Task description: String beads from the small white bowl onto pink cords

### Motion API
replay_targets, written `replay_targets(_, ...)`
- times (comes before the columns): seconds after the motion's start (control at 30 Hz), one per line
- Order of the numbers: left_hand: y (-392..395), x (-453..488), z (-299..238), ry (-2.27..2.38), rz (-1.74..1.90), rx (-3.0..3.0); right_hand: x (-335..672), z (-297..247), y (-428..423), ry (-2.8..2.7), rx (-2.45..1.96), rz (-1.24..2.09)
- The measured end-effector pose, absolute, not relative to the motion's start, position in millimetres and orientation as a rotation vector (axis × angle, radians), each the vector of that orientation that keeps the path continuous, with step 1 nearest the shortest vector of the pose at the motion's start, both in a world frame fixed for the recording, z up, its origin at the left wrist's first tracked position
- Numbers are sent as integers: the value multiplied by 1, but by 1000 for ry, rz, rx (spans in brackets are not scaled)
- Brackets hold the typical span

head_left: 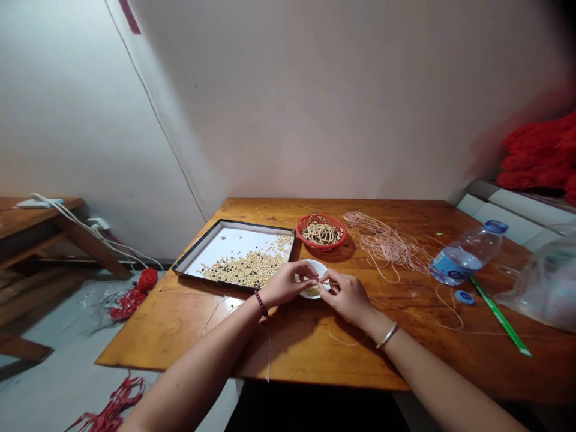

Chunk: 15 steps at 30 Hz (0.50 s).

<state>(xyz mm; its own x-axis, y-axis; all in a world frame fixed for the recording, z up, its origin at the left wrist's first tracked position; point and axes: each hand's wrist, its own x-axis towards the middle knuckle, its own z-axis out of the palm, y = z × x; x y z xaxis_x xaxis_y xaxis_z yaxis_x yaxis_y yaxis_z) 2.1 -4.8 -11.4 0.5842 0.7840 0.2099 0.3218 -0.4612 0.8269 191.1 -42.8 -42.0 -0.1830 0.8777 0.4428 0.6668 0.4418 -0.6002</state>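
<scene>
My left hand (287, 283) and my right hand (345, 295) meet over a small white bowl (318, 267) of tan beads at the table's middle. Both hands pinch at one spot, fingertips touching. What they hold is too small to make out; it may be a bead and thread. A thin pale thread (216, 312) trails from under my left wrist across the wood. Left of the bowl, a shallow tray (225, 240) holds several loose tan beads. Behind the bowl, a red basket (321, 233) holds strung bead loops.
A heap of pink cord (387, 243) lies right of the basket. A water bottle (465, 258) lies on its side, with its blue cap (463, 296), a green ruler (499, 317) and a clear plastic bag (546, 288) nearby. Red tassels (132, 295) lie on the floor at left.
</scene>
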Motion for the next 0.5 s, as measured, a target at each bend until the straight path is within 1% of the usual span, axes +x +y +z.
replay_targets(0.27,-10,1,-18,1177,741,2394,189,-52,-40,-1951,-1300,381)
replay_targets(0.5,-15,3,-13,1107,747,2493,191,-55,-40,-1930,-1292,375)
